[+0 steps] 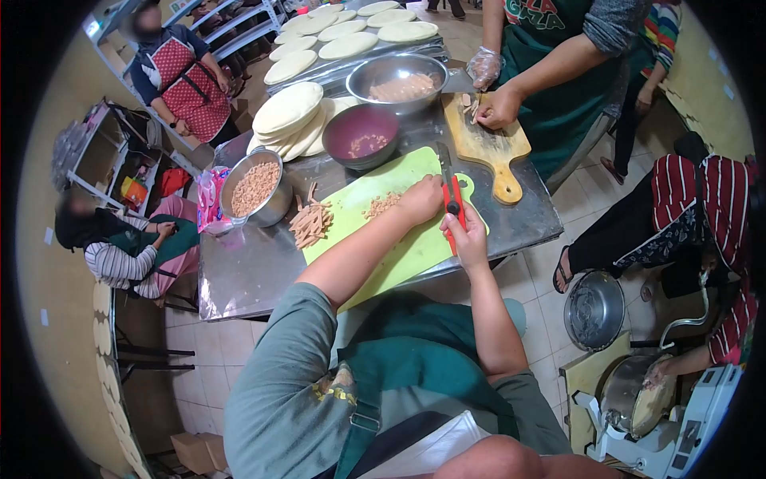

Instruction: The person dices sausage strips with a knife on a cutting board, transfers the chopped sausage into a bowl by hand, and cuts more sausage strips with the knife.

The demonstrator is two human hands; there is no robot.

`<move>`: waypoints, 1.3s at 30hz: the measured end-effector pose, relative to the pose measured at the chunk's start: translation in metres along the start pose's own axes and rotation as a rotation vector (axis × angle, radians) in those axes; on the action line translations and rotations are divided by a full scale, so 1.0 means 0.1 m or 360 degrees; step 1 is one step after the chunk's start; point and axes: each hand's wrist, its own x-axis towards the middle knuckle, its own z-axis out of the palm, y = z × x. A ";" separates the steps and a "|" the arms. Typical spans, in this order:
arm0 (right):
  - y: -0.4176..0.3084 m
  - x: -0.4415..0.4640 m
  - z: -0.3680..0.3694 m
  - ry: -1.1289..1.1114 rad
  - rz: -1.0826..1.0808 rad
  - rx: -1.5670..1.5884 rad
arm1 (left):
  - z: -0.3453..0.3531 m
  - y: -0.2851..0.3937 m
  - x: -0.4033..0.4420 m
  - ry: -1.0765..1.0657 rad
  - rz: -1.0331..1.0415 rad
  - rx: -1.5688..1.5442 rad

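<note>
My right hand (471, 238) is wrapped around the red handle of a knife (452, 206), whose blade points away from me over the green cutting board (383, 251). Close beside the blade is my left hand (421, 199), its fingers curled; what they hold, if anything, is hidden. Small diced pinkish-brown pieces (381, 205) lie on the board left of that hand. A pile of sausage-like strips (311, 223) rests at the board's left edge. Beyond the board stands a purple-lined bowl (361, 132) with a few pieces inside.
A metal pot (271, 203) of diced pieces stands left. Farther back are a steel bowl (375, 76) and stacked pale flat rounds (287, 112). Opposite, a co-worker's hands (499, 108) work at a wooden board (507, 156). Another person handles dough by a machine (638, 399), lower right.
</note>
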 end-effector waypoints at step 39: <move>-0.04 0.00 0.05 -0.0075 0.0095 -0.0328 | -0.73 -0.06 -1.83 0.0233 -0.0520 0.0049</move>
